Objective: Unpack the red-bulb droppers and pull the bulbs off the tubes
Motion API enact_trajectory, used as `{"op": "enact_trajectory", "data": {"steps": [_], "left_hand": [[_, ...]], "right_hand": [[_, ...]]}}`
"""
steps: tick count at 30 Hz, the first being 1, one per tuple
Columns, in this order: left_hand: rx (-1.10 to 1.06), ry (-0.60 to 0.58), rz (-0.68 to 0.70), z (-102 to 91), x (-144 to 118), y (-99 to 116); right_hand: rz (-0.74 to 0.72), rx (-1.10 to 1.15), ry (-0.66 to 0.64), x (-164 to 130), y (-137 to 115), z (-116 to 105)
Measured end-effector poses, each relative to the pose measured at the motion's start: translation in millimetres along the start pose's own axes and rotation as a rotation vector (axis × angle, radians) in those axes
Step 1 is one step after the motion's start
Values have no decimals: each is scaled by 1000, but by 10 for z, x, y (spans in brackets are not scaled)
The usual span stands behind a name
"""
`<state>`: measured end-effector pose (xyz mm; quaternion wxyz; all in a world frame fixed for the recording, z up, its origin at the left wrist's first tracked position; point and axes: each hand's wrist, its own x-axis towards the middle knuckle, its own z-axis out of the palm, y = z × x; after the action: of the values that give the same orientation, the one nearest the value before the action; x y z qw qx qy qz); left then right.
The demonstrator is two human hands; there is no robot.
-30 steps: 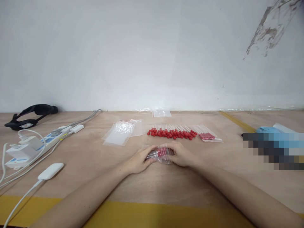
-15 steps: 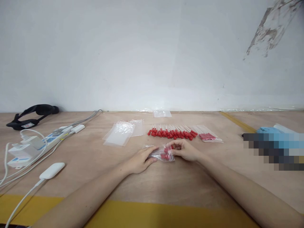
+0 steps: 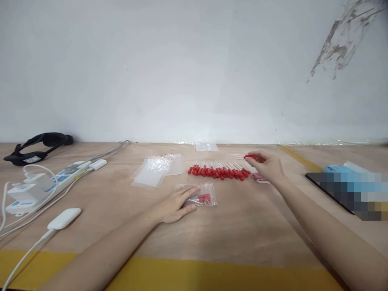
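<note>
My left hand (image 3: 177,205) lies flat with fingers stretched out, resting on the left part of a clear zip bag (image 3: 214,198). A few red-tipped sticks (image 3: 204,198) are inside that bag. Farther right, my right hand (image 3: 265,163) pinches a few white sticks with red tips (image 3: 250,157), their pale ends pointing left. Below and left of it lies a row of similar red-tipped sticks (image 3: 220,171), tips toward me. A filled bag of sticks (image 3: 260,178) is partly hidden behind my right hand.
Flat clear bags (image 3: 151,171) lie left of the row, and another bag (image 3: 206,146) lies by the wall. At left are a power strip (image 3: 65,176) with cables, a white device (image 3: 64,218) and a black strap headset (image 3: 39,147). A blue item (image 3: 336,169) is at right.
My right hand has left the bag's mouth and moved right and away from me, now holding a few sticks. My left hand stays on the bag, its fingers flatter.
</note>
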<state>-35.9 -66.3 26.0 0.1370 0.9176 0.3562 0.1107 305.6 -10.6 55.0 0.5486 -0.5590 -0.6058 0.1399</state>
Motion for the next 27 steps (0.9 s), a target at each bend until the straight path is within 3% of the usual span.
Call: {"op": "enact_trajectory", "data": {"steps": [3, 6, 11, 16, 18, 23, 27], "left_hand": [[15, -24, -5, 6, 3, -7], [24, -47, -22, 12, 2, -19], [34, -65, -48, 19, 3, -32], [18, -54, -36, 12, 8, -24], [4, -52, -37, 4, 10, -13], [-94, -16, -86, -26, 24, 1], [-171, 22, -138, -19, 46, -36]], "right_hand": [[-279, -207, 4, -37, 95, 324], [-429, -381, -85, -82, 157, 544], [-462, -602, -178, -137, 161, 589], [-461, -496, 25, -177, 52, 521], [-489, -395, 29, -258, -31, 512], [-415, -244, -408, -599, -198, 551], [-369, -153, -580, -737, -236, 625]]}}
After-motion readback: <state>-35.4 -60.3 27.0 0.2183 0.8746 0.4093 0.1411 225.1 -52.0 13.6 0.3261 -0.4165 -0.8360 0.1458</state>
